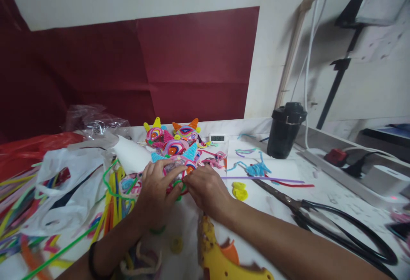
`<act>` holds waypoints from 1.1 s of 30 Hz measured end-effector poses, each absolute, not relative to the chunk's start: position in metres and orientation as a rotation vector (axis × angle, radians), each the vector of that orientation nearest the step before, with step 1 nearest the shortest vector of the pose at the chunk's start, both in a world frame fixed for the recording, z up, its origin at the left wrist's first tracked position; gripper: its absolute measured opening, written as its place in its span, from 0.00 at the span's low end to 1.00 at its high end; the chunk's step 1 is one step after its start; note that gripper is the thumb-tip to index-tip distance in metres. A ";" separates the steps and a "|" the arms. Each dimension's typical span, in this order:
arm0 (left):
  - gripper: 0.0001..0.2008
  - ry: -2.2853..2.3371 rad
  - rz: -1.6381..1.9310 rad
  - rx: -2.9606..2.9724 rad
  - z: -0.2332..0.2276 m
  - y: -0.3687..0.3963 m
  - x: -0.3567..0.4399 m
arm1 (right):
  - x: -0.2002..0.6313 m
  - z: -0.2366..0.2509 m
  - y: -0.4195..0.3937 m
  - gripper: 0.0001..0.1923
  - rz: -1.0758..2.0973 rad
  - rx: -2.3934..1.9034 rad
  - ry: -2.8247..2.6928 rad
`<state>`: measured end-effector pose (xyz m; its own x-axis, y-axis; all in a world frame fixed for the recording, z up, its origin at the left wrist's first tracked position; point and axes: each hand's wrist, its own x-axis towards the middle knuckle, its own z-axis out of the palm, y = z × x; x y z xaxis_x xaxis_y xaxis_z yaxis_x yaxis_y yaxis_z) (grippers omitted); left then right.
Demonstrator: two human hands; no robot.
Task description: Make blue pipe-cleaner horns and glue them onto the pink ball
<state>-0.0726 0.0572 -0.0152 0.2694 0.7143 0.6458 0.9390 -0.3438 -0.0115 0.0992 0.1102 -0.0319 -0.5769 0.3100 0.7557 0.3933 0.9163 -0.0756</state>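
A pipe-cleaner creature (pixel 180 160) in pink and red, with blue pointed ears and an orange eye, is between my two hands in the middle of the table. My left hand (pixel 157 181) grips its left side, thumb toward the front edge. Fingers of my right hand (pixel 206 188) are pinched at its lower right side; what exactly they press on is hidden. Close behind stand finished-looking pipe-cleaner creatures, one with orange horns (pixel 186 132) and one with yellow horns (pixel 154 134). Below my right wrist lies a yellow glue gun (pixel 213 252).
Large black-handled scissors (pixel 299 205) lie at right, near a yellow coil (pixel 239 191) and a purple pipe cleaner (pixel 262 179). A black cup (pixel 285 132) stands behind, beside a power strip (pixel 315 162). Loose pipe cleaners (pixel 19 203) and a white plastic bag (pixel 70 181) cover the left.
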 end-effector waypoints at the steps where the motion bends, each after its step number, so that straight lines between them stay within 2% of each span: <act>1: 0.17 -1.496 -0.774 -2.148 -0.016 0.057 -0.073 | 0.099 -0.032 0.110 0.08 -0.146 -0.491 -2.224; 7: 0.16 -1.487 -0.764 -2.133 -0.017 0.056 -0.073 | 0.100 -0.031 0.111 0.09 -0.361 -0.419 -2.216; 13: 0.15 -1.460 -0.785 -2.122 -0.018 0.056 -0.075 | 0.102 -0.029 0.111 0.15 -0.551 -0.239 -2.197; 33: 0.13 -1.470 -0.794 -2.150 -0.018 0.057 -0.080 | 0.103 -0.031 0.111 0.12 -0.468 -0.191 -2.219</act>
<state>-0.0796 0.0572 -0.0180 0.2797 0.6971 0.6602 0.9343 -0.3558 -0.0202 0.1032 0.1113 -0.0315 -0.6362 -0.0221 0.7712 0.2915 0.9186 0.2668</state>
